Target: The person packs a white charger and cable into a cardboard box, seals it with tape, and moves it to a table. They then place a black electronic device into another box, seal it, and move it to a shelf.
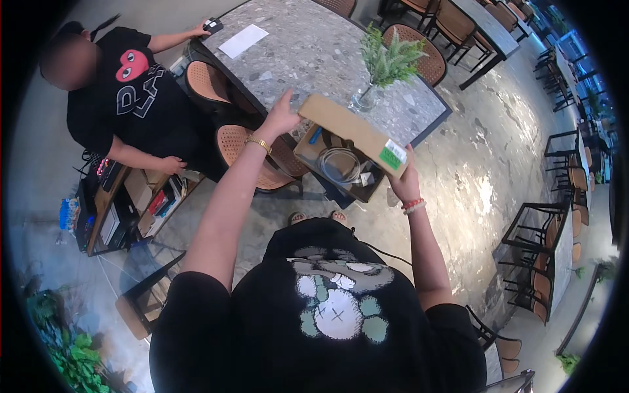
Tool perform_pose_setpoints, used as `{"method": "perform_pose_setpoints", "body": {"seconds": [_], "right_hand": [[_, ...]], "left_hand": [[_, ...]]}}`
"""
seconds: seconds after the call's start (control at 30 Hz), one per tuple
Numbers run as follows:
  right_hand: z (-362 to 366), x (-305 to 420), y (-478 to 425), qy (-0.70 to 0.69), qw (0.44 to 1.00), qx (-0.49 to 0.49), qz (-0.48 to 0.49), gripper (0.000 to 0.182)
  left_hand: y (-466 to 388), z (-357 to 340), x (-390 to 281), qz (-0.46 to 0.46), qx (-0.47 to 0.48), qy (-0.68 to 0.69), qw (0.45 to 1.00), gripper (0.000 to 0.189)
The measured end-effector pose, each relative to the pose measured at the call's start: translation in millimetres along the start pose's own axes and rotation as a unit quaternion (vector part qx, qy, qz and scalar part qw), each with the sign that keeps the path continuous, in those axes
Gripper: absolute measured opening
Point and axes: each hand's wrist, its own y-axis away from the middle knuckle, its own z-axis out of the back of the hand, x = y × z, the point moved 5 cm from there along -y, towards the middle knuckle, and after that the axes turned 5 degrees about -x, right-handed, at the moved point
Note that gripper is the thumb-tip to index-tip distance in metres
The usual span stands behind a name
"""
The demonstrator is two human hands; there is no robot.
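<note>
In front of me is a cardboard box with its lid (351, 132) raised at a slant over the tray (307, 150). Coiled pale cable (339, 166), a white power adapter (365, 180) and a blue item (315, 135) lie inside. My right hand (407, 181) grips the box's right end, below a white and green label (393, 154). At the left end of the lid is my left hand (282, 117), its index finger stretched out. Its other fingers are partly hidden, so I cannot tell whether it grips the cardboard.
Beyond the box stands a terrazzo-patterned table (295, 54) with a glass vase of fern (366, 96) and white paper (243, 41). Woven-back chairs (236, 147) line its near side. Another person (147, 93) touches a small black device (213, 25). A wooden shelf (142, 206) stands left.
</note>
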Motion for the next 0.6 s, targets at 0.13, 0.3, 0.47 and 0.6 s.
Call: {"method": "perform_pose_setpoints", "body": {"seconds": [0.13,0.3,0.47,0.6], "right_hand": [[8.5,-10.7,-17.7,-0.092,0.985,0.020,-0.144,0.060],[12.6,-36.7,-24.8,-0.073,0.988,0.066,-0.122,0.060],[8.0,-30.0,2.3,-0.005,0.998,0.031,-0.053,0.073],[-15.1,-6.8,43.1,-0.051,0.986,0.079,-0.135,0.092]], "left_hand": [[-5.3,-30.3,-12.5,0.055,0.126,0.221,0.966,0.045],[-9.0,-38.6,-48.5,0.066,0.101,0.123,0.985,0.039],[20.1,-22.0,-65.2,-0.019,0.065,0.125,0.990,0.033],[82.3,-11.3,-25.1,-0.030,0.012,0.096,0.995,0.051]]}}
